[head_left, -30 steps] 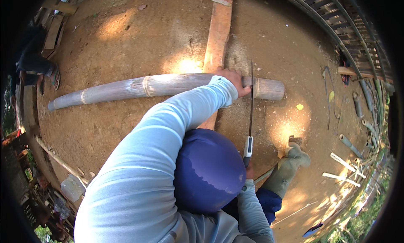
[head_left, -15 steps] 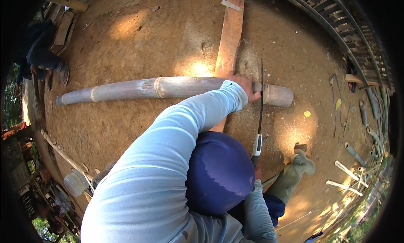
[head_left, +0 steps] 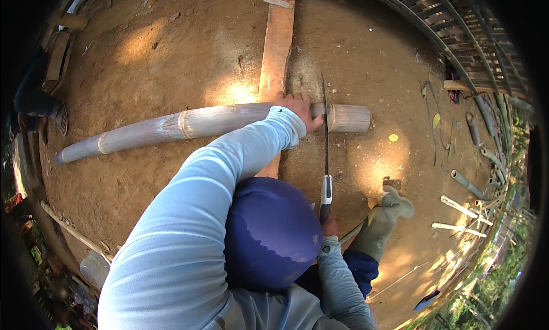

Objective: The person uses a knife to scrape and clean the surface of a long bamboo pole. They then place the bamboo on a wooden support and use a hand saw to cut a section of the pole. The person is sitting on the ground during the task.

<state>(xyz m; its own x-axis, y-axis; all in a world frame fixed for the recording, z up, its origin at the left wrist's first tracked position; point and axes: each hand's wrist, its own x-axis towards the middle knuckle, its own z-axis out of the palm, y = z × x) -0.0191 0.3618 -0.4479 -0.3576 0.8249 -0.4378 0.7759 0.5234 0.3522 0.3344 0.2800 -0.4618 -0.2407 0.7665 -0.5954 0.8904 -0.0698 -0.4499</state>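
A long grey-brown bamboo pole (head_left: 154, 128) lies across a reddish wooden plank (head_left: 277, 50). My left hand (head_left: 300, 110) is closed over the top of the pole just left of a handsaw (head_left: 326, 152), its thumb close to the blade. The thin dark blade crosses the pole near its right end and points away from me. Lower down, my right hand (head_left: 330, 223) is wrapped round the saw's white-and-black handle, partly hidden behind a rounded dark-blue cloth shape that looks like my bent knee (head_left: 273, 233). How deep the blade sits in the bamboo I cannot tell.
An olive boot (head_left: 384, 221) stands on the dirt at right. Cut bamboo pieces (head_left: 468, 184) and pale split sticks (head_left: 457, 229) lie along the right side, below a slatted structure (head_left: 440, 21). At far left is another person's sandalled foot (head_left: 62, 118).
The whole scene has shifted left in view. My left hand stays on the bamboo pole and my right on the handsaw, whose blade still crosses the pole at a slightly different slant.
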